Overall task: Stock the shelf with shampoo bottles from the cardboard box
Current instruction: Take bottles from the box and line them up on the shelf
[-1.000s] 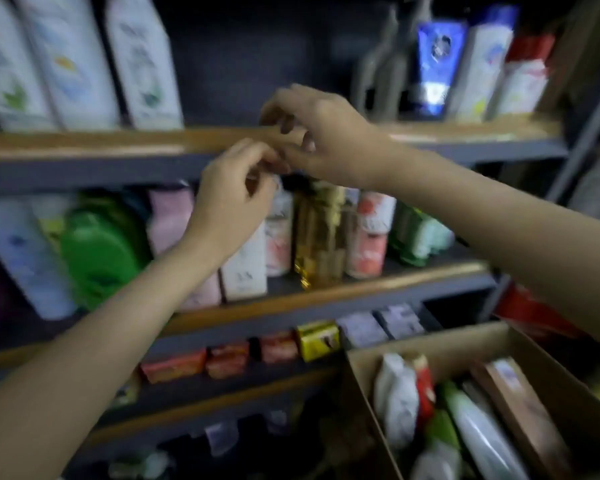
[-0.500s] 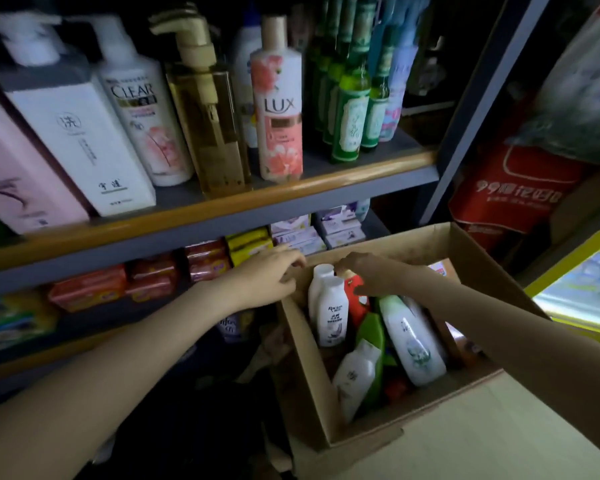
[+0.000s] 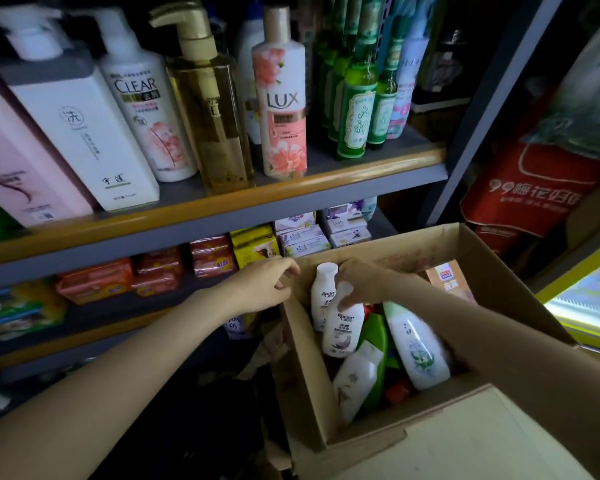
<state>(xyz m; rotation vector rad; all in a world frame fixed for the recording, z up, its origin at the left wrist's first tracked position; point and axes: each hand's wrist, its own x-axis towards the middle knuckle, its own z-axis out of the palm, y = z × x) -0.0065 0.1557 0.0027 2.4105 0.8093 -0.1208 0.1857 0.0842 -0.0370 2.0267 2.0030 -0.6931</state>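
Head view: right hand (image 3: pixel 364 282) fingers grasp a white Rocien bottle (image 3: pixel 342 327) inside the cardboard box (image 3: pixel 465 247). Left hand (image 3: pixel 264 285) rests on the box rim, fingers loosely curled, holding nothing.

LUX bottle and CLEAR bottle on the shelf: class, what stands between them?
In the head view, a golden pump bottle stands between the CLEAR bottle and the LUX bottle.

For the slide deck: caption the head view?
Right hand grips a small white shampoo bottle inside the brown cardboard box.
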